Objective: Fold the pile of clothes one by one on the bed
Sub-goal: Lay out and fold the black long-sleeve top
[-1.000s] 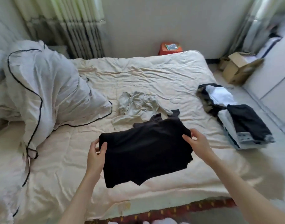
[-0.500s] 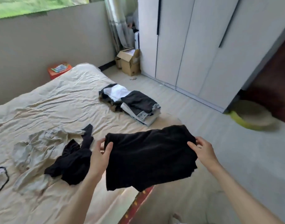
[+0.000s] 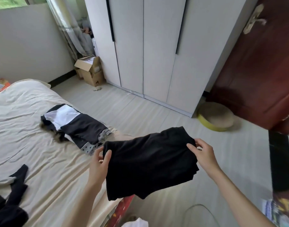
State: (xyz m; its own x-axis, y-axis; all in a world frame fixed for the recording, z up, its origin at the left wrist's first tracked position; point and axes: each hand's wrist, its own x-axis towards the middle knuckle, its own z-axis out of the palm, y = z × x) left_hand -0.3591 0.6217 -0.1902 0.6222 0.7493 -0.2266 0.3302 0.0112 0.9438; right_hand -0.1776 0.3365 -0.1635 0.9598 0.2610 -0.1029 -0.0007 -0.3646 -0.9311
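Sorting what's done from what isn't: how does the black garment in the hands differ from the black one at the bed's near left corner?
The held black garment is folded flat; the loose black garment lies crumpled. The held one hangs between left hand and right hand; the loose one rests on the bed. Both are black.

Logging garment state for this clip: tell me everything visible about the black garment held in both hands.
The black garment is a soft, matte, plain dark fabric, folded into a rough rectangle with layered edges showing at its right side. It is held up in the air, past the bed's near corner and partly over the floor, tilted, lower edge hanging loose. The left hand pinches its left edge, thumb in front; the right hand grips its upper right corner. Nothing else touches it.
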